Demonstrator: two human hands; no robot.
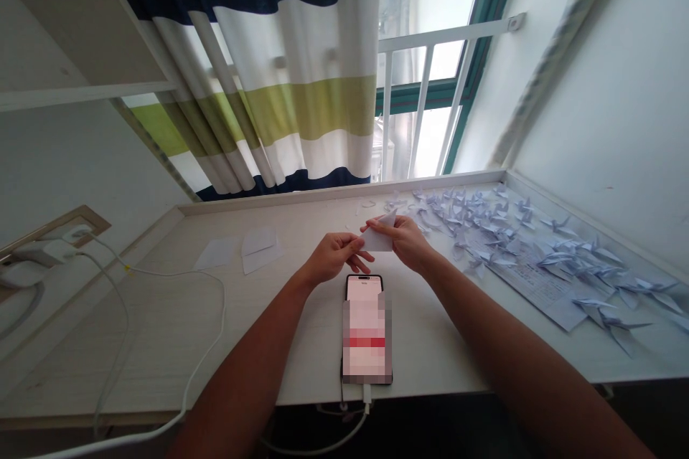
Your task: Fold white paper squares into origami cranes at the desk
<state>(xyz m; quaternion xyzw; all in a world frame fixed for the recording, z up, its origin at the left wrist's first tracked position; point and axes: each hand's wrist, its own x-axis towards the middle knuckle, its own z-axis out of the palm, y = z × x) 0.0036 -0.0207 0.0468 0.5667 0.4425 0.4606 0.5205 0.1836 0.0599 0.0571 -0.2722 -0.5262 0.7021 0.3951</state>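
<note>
Both my hands hold a small folded piece of white paper (380,232) above the desk's middle. My left hand (334,256) pinches its lower left edge with curled fingers. My right hand (408,240) grips its right side, thumb on top. A phone (367,328) with a lit screen lies flat on the desk just below my hands, a white cable plugged into its near end.
Several folded paper cranes (517,244) cover the right side of the pale desk (161,323), over printed sheets (543,287). Two blank paper squares (242,251) lie left of centre. White cables (209,323) run from a wall socket (54,237). A striped curtain (291,86) hangs behind.
</note>
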